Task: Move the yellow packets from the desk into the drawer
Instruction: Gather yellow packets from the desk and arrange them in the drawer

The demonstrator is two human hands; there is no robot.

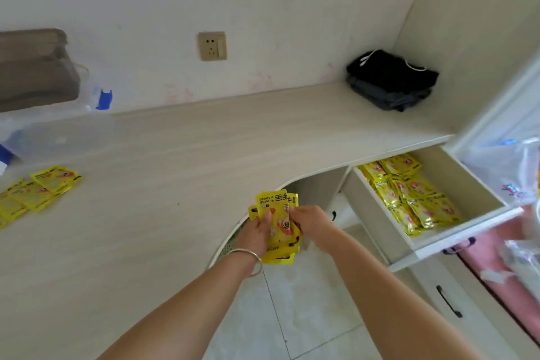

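Observation:
A stack of yellow packets (280,215) is held in front of me over the desk's curved front edge. My left hand (257,232), with a silver bangle on the wrist, grips the stack from the left. My right hand (311,221) pinches it from the right. More yellow packets (35,190) lie loose on the desk (163,161) at the far left. The open drawer (467,234) to the right holds several yellow packets (409,193) in rows.
A folded black garment (391,80) lies in the desk's back right corner. A clear plastic box with blue clips (52,126) and a brown bag (35,67) stand at the back left. Closed drawers with black handles (448,301) sit below the open one. A wall socket (212,46) faces me.

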